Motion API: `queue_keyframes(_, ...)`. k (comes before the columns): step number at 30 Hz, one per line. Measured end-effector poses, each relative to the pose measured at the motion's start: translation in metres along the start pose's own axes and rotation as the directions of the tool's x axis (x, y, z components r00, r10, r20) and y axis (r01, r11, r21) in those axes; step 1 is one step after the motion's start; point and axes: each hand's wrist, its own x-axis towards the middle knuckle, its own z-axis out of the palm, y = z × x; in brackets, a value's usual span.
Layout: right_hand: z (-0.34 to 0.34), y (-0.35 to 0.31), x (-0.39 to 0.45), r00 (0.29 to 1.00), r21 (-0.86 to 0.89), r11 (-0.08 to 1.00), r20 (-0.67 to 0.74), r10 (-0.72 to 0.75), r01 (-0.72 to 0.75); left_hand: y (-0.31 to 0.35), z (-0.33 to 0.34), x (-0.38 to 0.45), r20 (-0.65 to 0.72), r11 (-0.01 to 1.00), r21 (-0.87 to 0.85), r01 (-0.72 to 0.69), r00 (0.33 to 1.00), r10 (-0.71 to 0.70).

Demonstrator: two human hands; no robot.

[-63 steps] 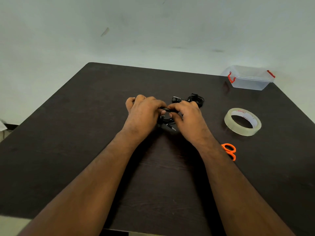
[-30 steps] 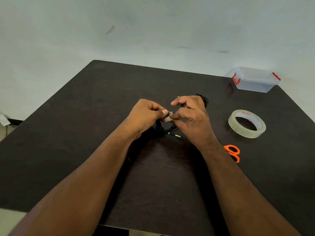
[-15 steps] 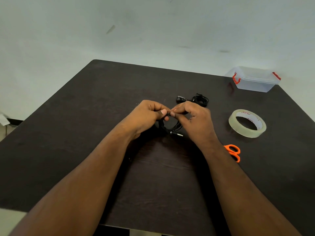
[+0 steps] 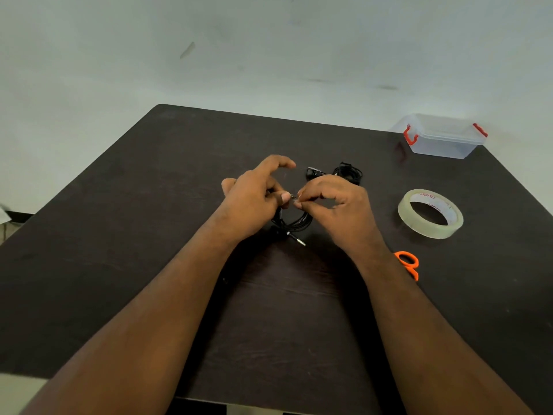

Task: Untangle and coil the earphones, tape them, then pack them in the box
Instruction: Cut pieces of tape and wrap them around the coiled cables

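My left hand (image 4: 254,202) and right hand (image 4: 338,208) meet just above the table, both grips pressed together on the same spot: thumb and forefinger of each pinching the top of the coiled black earphone cable (image 4: 291,224). Left index finger sticks up free, other fingers curled. What sits between the fingertips looks like a small bit of clear tape, too small and glossy to be sure. My guess is I'm wrapping or pressing tape round the bundle, so both hands pinch close together to keep the loops from springing apart while the tape seats.

The coil hangs down from the pinch, lower loops near or touching the dark brown wooden table (image 4: 149,235); cannot tell which. Loops look fairly tidy, thin black wire, several turns. The silver-tipped audio jack plug (image 4: 296,238) pokes out loose at the bottom, pointing toward me and to the right, not tucked in.

Just behind my right hand lies a second black earphone bundle (image 4: 347,172) on the table, apart from the one I hold, partly hidden by my knuckles. Can't tell if it is taped.

Further right: the roll of clear adhesive tape (image 4: 431,214) lying flat, and nearer me the orange-handled scissors (image 4: 408,265), blades hidden behind my right wrist. Both kept within reach of the right hand, sensible for cutting more tape. The clear plastic box with red latches (image 4: 443,136) sits at the far right corner, lid on, well apart; packing not yet done.
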Motion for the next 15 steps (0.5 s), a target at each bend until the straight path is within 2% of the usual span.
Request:
queue_keyframes(2,0.002,-0.001,0.001,0.988,-0.103,0.982,0.0,-0.157,0.156,-0.003,-0.003,0.002,0.052,0.987,-0.145,0.075,0.996,-0.068)
queue_keyframes(4,0.002,-0.001,0.002,0.976,-0.141,0.966,0.007,-0.219,0.218,-0.006,-0.006,0.003,0.093,0.944,-0.301,0.138,0.989,-0.115)
queue_keyframes(7,0.002,0.003,0.002,0.972,-0.154,0.96,0.047,-0.23,0.235,-0.006,-0.007,0.003,0.106,0.938,-0.303,0.167,0.984,-0.141)
queue_keyframes(12,0.0,0.009,0.0,0.987,-0.053,0.992,0.121,-0.108,0.115,-0.001,-0.005,0.0,0.086,0.996,-0.083,0.044,0.996,-0.037)
queue_keyframes(15,0.001,0.006,-0.001,0.983,0.139,0.977,0.109,0.148,-0.162,0.003,-0.007,-0.003,0.085,0.999,-0.014,-0.051,0.995,0.052)
